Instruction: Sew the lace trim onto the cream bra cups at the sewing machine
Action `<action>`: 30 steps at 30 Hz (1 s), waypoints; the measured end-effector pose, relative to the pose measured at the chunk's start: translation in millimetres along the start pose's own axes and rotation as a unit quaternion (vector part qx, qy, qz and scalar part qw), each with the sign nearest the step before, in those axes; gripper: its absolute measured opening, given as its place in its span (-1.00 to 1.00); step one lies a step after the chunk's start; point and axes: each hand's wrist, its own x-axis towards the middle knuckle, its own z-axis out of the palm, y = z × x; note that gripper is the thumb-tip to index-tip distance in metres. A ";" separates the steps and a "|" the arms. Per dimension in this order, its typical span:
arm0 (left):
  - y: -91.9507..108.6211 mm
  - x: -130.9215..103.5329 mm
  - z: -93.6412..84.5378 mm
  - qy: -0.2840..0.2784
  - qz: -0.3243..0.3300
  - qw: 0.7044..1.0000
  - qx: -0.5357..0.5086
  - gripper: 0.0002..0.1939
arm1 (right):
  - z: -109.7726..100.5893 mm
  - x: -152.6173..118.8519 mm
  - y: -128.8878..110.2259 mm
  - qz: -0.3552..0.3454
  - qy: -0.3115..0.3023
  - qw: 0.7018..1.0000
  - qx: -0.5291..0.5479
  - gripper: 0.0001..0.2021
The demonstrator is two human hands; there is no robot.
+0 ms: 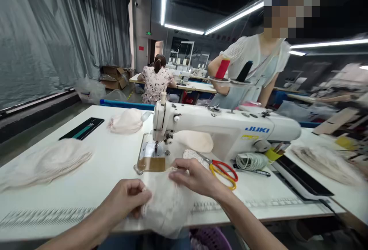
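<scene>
A white, flat-topped table [112,158] carries a white JUKI sewing machine [201,121], with layered cream cloth [60,160], a flat black-and-green rectangular object [83,128] and a pale pink cloth bundle [126,121] to its left, red-and-yellow-handled scissors [212,162] and coiled pale cord [251,162] beside it, and sheer white cloth [168,208] overlapping the table's near edge.

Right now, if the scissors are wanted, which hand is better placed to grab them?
Right, I'd say. The right hand is close to the red-and-yellow-handled scissors, which lie just to its right; the left hand is farther off, across the white fabric. Both hands are at the fabric.
</scene>
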 end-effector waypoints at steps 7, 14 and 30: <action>20.3 92.0 10.5 0.027 -0.013 0.999 0.045 -0.59 | 33.8 31.1 25.3 -0.027 0.113 0.977 -0.177 -0.86; 11.0 116.0 3.1 0.000 -0.048 0.978 0.202 -0.66 | 63.1 32.2 47.8 -0.173 0.085 0.962 -0.195 -0.81; -13.3 116.6 -29.5 0.094 0.606 0.650 0.449 -0.63 | 54.8 47.0 64.1 -0.198 0.053 0.955 -0.215 -0.70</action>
